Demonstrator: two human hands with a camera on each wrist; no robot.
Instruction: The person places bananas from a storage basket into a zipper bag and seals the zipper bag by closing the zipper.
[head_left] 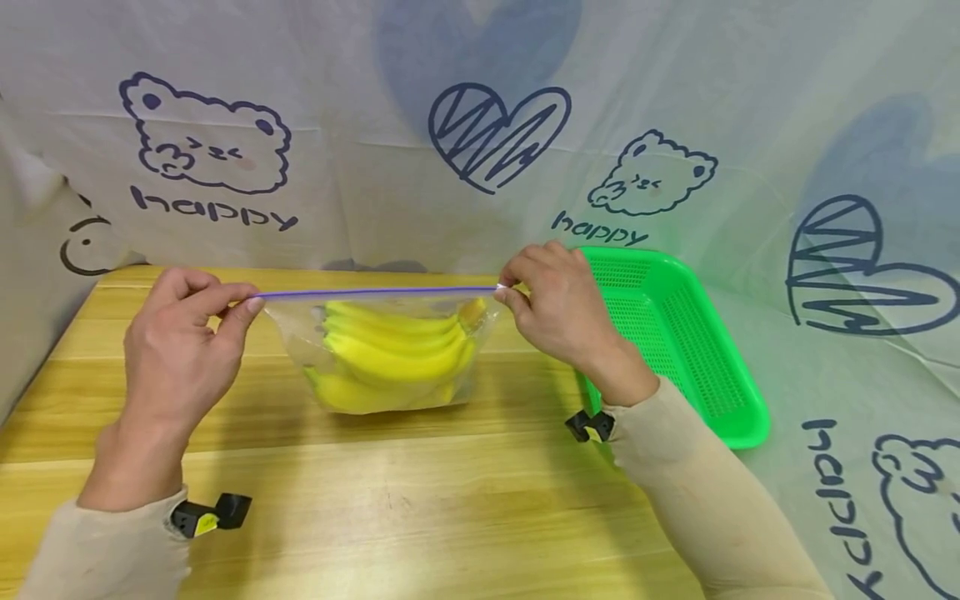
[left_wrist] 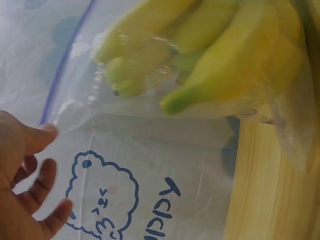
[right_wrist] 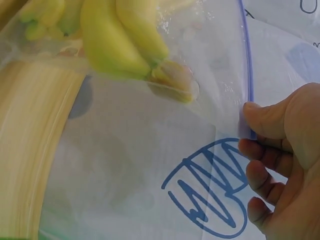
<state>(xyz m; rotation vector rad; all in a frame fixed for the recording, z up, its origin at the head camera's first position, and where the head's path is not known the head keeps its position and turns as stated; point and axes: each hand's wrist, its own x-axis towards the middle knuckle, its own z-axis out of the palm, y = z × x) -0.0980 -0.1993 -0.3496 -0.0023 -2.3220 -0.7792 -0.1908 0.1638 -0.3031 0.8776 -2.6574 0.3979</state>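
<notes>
A clear zip bag (head_left: pixel 300 333) with a purple zip strip along its top holds a bunch of yellow bananas (head_left: pixel 397 350). My left hand (head_left: pixel 183 342) pinches the strip's left corner between thumb and forefinger. At the opposite top corner, the thumb and forefinger of my right hand (head_left: pixel 558 308) pinch the strip's end. The strip is stretched straight between both hands, and the bag hangs upright below it. In the left wrist view the banana tips (left_wrist: pixel 175 102) show through the plastic; the brown stem end (right_wrist: pixel 172 80) appears in the right wrist view.
A green perforated plastic basket (head_left: pixel 738 417) stands to the right, partly behind my right hand and forearm. The wooden table (head_left: pixel 390 517) lies underneath. A white cloth (head_left: pixel 360 200) printed with bears and hearts hangs behind and on the right.
</notes>
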